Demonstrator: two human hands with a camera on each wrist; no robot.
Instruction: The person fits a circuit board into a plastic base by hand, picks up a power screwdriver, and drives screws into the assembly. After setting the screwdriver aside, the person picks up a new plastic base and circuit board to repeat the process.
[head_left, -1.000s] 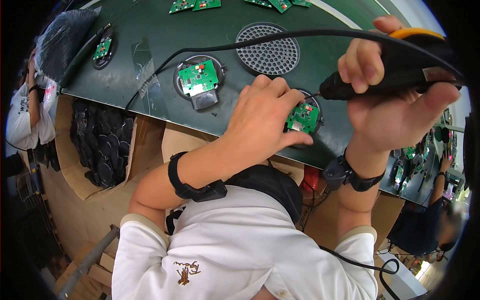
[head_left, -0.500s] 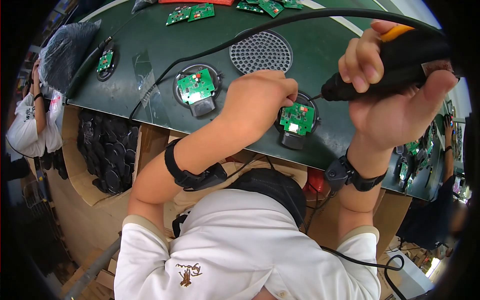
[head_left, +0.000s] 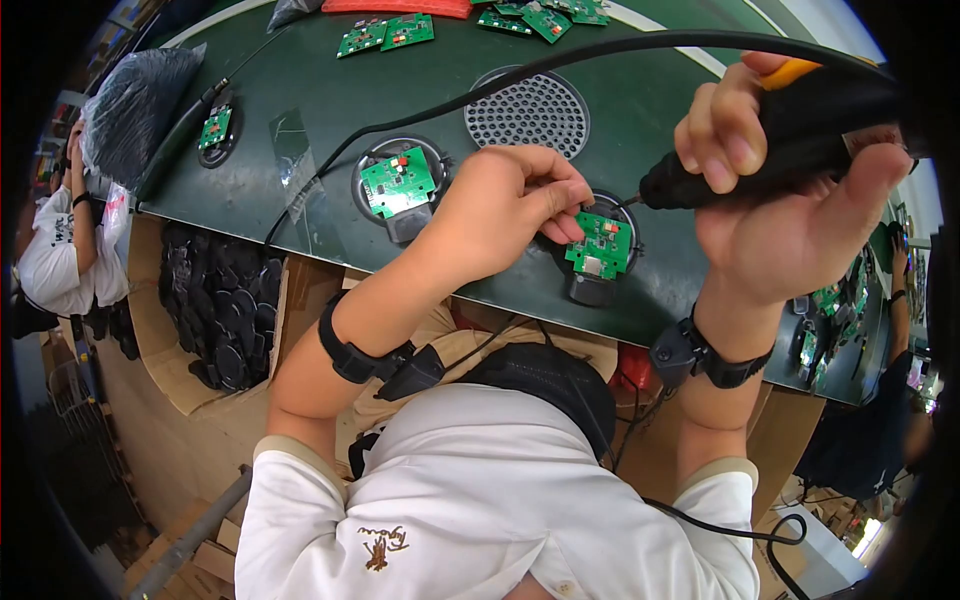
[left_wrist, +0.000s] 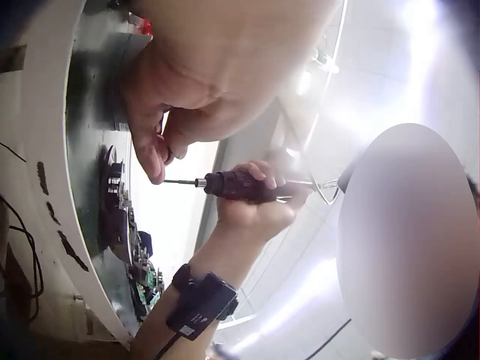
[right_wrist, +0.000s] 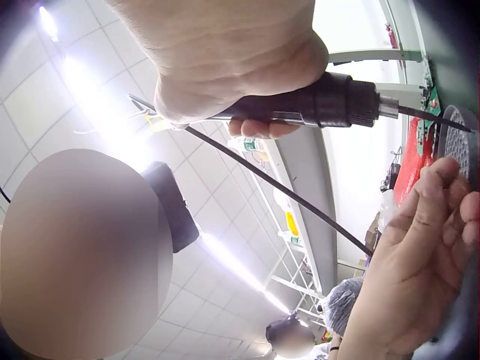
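Observation:
My right hand point(head_left: 760, 200) grips a black electric screwdriver point(head_left: 820, 130) with a yellow band, its bit point(right_wrist: 424, 115) pointing left and down. Close by the tip of the bit is my left hand point(head_left: 505, 210), fingers curled in and thumb point(head_left: 555, 198) pressed to the index finger. Whatever lies between those fingertips is hidden; I cannot tell if they hold anything. Just below them, a green circuit board point(head_left: 602, 240) sits in a round black housing point(head_left: 592, 290) on the table. In the left wrist view the bit ends right at the left fingertips.
A second board point(head_left: 397, 182) in a housing lies to the left, a third point(head_left: 215, 128) farther left. Behind is a perforated round grille point(head_left: 527, 112). The black cable point(head_left: 440, 110) arcs across the green table. A carton point(head_left: 150, 340) of black parts stands below its edge.
My left hand has drawn back left from the board, its spread fingers now curled together with the thumb. The screwdriver has stayed nearly still over the housing's upper edge.

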